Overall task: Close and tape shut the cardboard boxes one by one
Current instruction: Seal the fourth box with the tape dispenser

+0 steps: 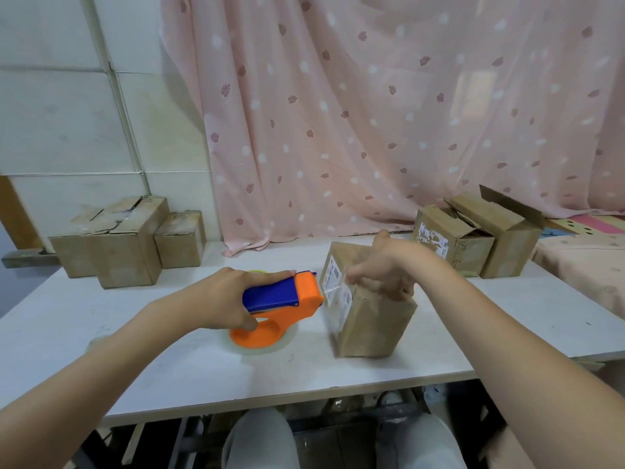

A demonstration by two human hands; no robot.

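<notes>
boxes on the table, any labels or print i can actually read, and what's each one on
No text can be read.
White label on the side of the box under the right hand: print blurred, partly under clear tape.
White label on the open box at back right: dark marks, too small to read.
Tape dispenser: no visible lettering.

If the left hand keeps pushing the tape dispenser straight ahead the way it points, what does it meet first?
Most likely the box held by the right hand: the left hand aims the tape dispenser rightward at its labelled side, nose nearly touching.
</notes>
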